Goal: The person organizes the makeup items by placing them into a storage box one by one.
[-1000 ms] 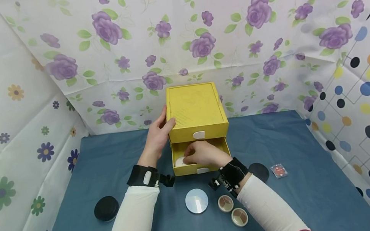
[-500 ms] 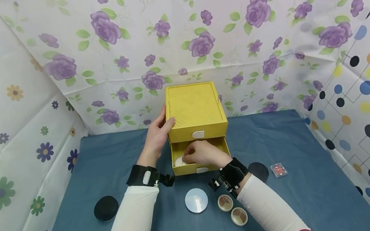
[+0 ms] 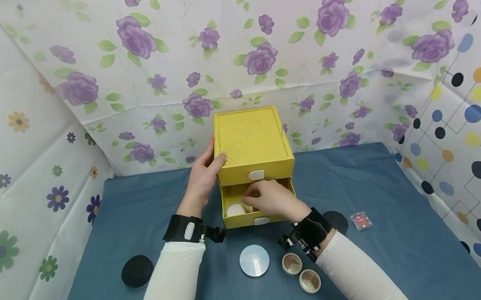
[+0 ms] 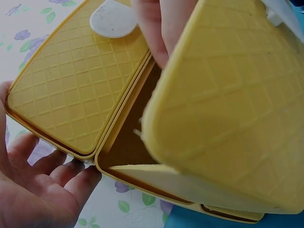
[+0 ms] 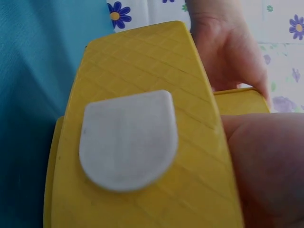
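A yellow two-drawer box (image 3: 250,139) stands at the back of the table, its lower drawer (image 3: 236,223) pulled out. My left hand (image 3: 201,177) grips the box's left side, thumb over the top edge and fingers along the side wall. My right hand (image 3: 271,199) reaches into the lower drawer, fingers bent and fingertips close together. Near those fingertips lie a white round disc (image 3: 235,209) and a small beige piece (image 3: 249,209). In the right wrist view the drawer front with its white pull tab (image 5: 128,140) hides the fingertips; I cannot tell whether they hold anything.
A shiny silver-white round case (image 3: 254,261) lies in front of the drawer. Two round three-colour makeup pans (image 3: 292,263) are near my right forearm. A black round case (image 3: 137,271) lies left; a dark disc (image 3: 337,222) and a small packet with red contents (image 3: 361,221) lie right.
My right hand has shifted slightly right, off the white disc in the drawer, so more of the disc shows and a beige piece appears beside it. The left hand stays on the box.
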`<action>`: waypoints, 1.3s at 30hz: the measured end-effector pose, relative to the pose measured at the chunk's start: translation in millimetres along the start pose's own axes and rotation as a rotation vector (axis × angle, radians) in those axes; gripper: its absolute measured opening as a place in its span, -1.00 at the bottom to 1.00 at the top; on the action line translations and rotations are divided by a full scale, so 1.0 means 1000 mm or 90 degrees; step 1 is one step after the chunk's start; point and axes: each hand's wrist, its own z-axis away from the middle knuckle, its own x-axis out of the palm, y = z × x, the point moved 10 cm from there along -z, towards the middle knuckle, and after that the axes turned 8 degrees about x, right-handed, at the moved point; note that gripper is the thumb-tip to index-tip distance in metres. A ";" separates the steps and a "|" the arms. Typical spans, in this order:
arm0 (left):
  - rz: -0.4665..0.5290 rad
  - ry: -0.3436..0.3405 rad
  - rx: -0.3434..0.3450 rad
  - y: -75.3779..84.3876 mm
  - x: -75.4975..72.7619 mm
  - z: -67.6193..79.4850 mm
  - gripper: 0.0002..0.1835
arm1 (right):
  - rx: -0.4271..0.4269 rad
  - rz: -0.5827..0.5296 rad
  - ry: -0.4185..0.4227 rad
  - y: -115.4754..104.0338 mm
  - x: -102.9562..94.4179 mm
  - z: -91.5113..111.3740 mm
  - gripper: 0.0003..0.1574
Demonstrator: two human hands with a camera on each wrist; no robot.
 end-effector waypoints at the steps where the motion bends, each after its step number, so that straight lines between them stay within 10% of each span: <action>1: 0.003 -0.001 -0.002 0.000 0.000 0.000 -0.24 | -0.001 -0.003 0.004 0.001 -0.002 0.002 -0.73; 19: 0.003 -0.006 -0.007 -0.004 0.000 0.000 -0.28 | -0.099 -0.200 0.104 0.037 -0.045 0.050 -0.63; 39: -0.002 0.001 -0.004 -0.004 -0.002 0.001 -0.26 | 0.095 -0.261 0.175 0.166 -0.098 0.119 -0.43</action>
